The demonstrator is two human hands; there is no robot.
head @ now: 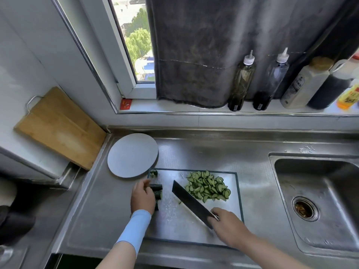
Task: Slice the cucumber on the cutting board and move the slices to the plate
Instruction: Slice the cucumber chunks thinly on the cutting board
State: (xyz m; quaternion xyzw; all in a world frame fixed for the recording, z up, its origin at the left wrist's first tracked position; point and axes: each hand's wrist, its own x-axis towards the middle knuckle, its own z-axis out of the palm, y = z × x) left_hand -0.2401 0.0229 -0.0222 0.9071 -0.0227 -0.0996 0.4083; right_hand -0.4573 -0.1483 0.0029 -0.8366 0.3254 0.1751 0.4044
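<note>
- Dozens of thin, pale-green half-moon slices (pixel 208 188) lie heaped at the cutting board's (pixel 174 220) far right, short of the plate (pixel 133 155).
- Left hand (pixel 142 198) curls onto dark uncut cucumber chunks (pixel 157 188) at the board's left edge, hiding part of them.
- Right hand (pixel 226 224) grips the knife (pixel 191 201), covering its handle.

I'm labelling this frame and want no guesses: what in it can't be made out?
Head view: the cucumber is partly covered by the left hand, so its remaining length and the fingers' hold are hidden.
The knife handle is hidden inside the right hand.
The white bottle label is too small to read.
The yellow bottle is cut off by the right edge.
</note>
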